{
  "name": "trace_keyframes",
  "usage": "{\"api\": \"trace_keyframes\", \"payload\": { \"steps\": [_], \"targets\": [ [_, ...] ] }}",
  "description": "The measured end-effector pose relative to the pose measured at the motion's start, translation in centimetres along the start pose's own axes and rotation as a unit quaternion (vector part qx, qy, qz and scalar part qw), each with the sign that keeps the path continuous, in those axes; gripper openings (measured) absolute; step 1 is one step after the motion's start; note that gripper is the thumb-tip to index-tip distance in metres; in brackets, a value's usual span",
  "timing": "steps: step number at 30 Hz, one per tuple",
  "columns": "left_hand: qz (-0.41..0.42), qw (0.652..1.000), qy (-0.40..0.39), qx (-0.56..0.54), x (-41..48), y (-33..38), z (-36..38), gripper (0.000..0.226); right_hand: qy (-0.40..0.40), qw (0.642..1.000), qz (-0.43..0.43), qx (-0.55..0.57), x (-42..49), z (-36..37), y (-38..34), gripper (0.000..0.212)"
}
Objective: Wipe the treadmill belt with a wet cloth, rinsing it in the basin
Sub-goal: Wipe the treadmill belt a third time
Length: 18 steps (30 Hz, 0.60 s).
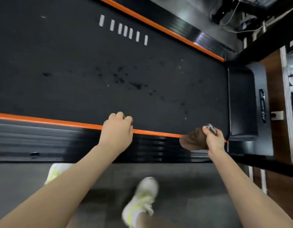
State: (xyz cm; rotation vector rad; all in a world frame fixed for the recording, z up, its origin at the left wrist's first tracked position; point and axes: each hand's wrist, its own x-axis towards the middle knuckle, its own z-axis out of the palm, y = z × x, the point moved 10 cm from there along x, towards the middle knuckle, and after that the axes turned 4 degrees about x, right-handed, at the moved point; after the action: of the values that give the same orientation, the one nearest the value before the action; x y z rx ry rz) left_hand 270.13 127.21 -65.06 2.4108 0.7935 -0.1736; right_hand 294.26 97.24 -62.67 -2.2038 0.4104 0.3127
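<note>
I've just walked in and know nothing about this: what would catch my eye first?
The wide black belt fills the view, edged near and far by bright orange stripes, with dark spots across its middle. At the near edge the right hand grips a brown cloth close to the belt's end, and the left hand rests on the near stripe, fingers curled.

Black treadmill belt (pixel 76 71) with dark blotches (pixel 136 85), white stripes (pixel 124 30).
</note>
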Motion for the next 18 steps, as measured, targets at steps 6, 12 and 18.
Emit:
{"api": "trace_keyframes", "payload": {
  "steps": [6,12,18],
  "targets": [
    [0.053,0.995,0.086,-0.019,7.6,9.1,10.5,0.013,0.039,0.995,-0.063,-0.067,14.5,-4.5,4.1,0.038],
    [0.097,0.990,0.101,0.024,15.7,19.6,18.7,0.019,0.069,0.933,-0.158,-0.316,25.4,-8.7,5.7,0.061],
    [0.158,0.978,0.132,0.045,20.4,27.7,23.6,0.026,-0.056,0.858,-0.247,-0.446,31.1,-5.6,9.8,0.066]
  ]
}}
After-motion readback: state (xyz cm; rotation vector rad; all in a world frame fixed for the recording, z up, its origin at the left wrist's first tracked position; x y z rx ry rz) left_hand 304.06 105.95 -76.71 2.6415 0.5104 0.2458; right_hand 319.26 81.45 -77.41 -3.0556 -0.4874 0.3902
